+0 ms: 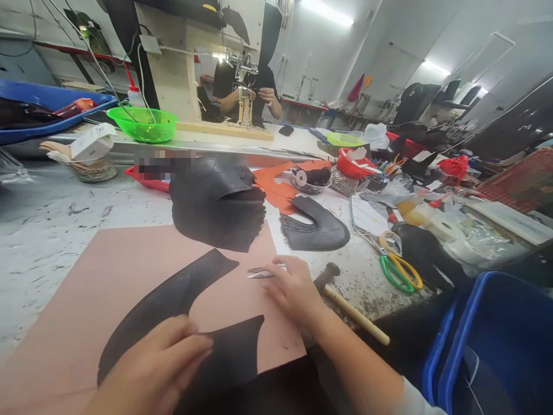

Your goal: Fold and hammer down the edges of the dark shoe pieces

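Note:
My right hand (pixel 296 288) is closed around small thread snips (pixel 259 273), whose two pointed blades stick out to the left, slightly apart. A curved U-shaped piece of black leather (pixel 162 294) lies on the pink board (pixel 116 253), its two arms pointing right. Over its near part is my left hand (pixel 158 366), fingers bent and thumb side pressed together. It is slightly blurred, and whatever is between the fingers is hidden. A hammer (pixel 354 314) with a wooden handle rests just right of my right wrist.
Stacked black leather pieces (pixel 216 213) overlap the board's far edge, beside another curved stack (pixel 319 227). Scissors (pixel 400 271) with green and yellow handles lie to the right. A blue bin (pixel 496 334) stands low right. Across the table, a person (pixel 270 95) works at a machine (pixel 245 86).

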`<action>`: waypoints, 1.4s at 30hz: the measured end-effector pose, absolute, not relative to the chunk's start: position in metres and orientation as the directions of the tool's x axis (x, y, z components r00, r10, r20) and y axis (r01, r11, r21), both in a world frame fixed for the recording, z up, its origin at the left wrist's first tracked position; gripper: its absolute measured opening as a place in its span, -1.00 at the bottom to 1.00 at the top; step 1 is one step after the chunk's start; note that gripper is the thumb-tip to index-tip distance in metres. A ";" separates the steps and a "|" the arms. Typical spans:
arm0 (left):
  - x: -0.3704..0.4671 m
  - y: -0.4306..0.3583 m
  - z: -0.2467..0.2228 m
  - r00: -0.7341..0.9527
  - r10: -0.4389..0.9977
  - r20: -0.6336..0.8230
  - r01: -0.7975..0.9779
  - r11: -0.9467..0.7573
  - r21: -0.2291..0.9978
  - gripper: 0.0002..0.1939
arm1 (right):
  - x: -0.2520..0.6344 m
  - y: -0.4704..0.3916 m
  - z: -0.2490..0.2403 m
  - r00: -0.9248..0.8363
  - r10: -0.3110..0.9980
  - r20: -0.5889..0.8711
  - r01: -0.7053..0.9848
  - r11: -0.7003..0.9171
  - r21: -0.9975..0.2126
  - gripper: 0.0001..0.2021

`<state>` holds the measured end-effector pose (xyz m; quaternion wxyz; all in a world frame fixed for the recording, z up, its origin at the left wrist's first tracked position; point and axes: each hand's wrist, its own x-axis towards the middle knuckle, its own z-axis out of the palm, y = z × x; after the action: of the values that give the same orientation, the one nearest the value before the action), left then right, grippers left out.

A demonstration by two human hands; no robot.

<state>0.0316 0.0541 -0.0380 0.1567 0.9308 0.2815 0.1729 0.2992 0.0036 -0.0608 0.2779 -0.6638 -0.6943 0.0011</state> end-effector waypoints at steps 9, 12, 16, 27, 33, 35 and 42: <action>0.115 0.053 -0.062 0.857 0.462 0.227 0.369 -0.858 0.357 -0.64 | 0.268 -0.065 -0.063 0.057 0.872 0.486 0.808 0.246 -0.535 -0.76; 0.113 0.053 -0.065 0.852 0.479 0.213 0.393 -0.853 0.345 -0.66 | 0.263 -0.070 -0.069 0.058 0.866 0.496 0.804 0.254 -0.537 -0.76; 0.113 0.053 -0.061 0.850 0.476 0.226 0.392 -0.858 0.330 -0.66 | 0.261 -0.069 -0.072 0.048 0.870 0.491 0.814 0.251 -0.524 -0.78; 0.104 0.068 -0.055 0.905 0.415 0.090 0.330 -0.822 0.463 -0.77 | 0.253 -0.067 -0.072 0.025 0.900 0.436 0.858 0.204 -0.471 -0.66; 0.074 0.091 -0.038 0.951 0.287 -0.112 0.292 -0.725 0.624 -0.69 | 0.251 -0.062 -0.065 -0.032 0.927 0.374 0.891 0.196 -0.410 -0.58; 0.069 0.090 -0.040 0.947 0.285 -0.147 0.314 -0.729 0.609 -0.66 | 0.250 -0.059 -0.066 -0.051 0.929 0.366 0.906 0.197 -0.374 -0.59; 0.075 0.081 -0.039 0.926 0.323 -0.196 0.378 -0.787 0.487 -0.71 | 0.238 -0.056 -0.067 -0.081 0.906 0.415 0.953 0.192 -0.234 -0.61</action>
<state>0.0747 0.0809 -0.0389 0.2682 0.9439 0.1858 -0.0510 0.2380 -0.0559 -0.0670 0.2409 -0.6338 -0.7334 -0.0484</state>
